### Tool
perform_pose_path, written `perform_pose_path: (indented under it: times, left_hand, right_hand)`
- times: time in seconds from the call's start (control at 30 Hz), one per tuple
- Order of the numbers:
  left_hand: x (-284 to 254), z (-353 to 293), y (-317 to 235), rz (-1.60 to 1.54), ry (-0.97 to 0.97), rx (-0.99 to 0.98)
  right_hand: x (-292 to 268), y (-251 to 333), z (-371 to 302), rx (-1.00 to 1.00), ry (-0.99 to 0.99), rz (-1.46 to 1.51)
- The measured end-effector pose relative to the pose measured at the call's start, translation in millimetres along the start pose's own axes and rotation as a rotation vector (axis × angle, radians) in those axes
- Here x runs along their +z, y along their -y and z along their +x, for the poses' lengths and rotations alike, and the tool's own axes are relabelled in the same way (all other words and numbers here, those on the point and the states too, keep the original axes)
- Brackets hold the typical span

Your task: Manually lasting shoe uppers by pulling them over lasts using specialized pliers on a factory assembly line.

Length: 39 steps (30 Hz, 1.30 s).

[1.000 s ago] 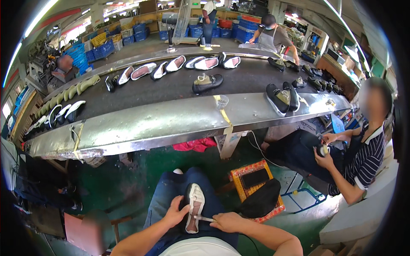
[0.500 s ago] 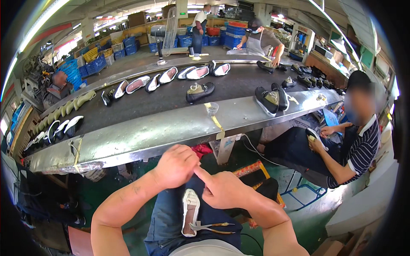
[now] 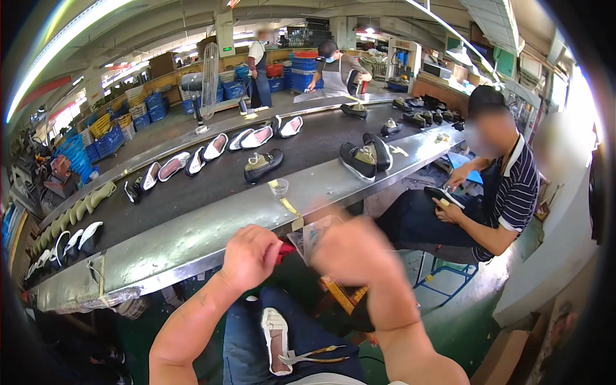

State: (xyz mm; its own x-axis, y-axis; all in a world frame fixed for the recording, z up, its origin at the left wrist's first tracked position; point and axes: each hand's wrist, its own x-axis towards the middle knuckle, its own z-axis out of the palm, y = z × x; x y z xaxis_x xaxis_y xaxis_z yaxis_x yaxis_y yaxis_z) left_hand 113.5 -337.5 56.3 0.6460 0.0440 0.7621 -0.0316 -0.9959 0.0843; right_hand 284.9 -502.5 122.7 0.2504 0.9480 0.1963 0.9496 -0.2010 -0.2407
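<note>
Shoe (image 3: 274,337)'s on my lap (image 3: 321,327), below both hands, long axis running away from me, far end a bit L. L hand (image 3: 251,258)'s nearer, fingers curled, can't tell if gripping; R hand (image 3: 353,249)'s blurred, can't tell. Pincers (image 3: 316,352) by shoe's near end, handles R.
</note>
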Motion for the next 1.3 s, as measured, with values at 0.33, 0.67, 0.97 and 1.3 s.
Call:
perform_pose_path:
  times: [0.33,0.67,0.97,1.3]
  left_hand:
    - [26,-84,0,-0.011,0.181,-0.342]
    - [59,-313,-112,-0.494,0.629,-1.315]
    - [55,-300,-136,-0.335,0.512,-1.365]
    - [65,-296,-165,-0.125,0.176,-1.067]
  right_hand:
    - [43,-1,-13,-0.279,0.047,0.316]
    - [293,-19,-190,-0.542,0.281,0.394]
    - [278,-53,-185,0.454,0.914,1.003]
    - [235,-34,-143,0.078,1.158,0.444]
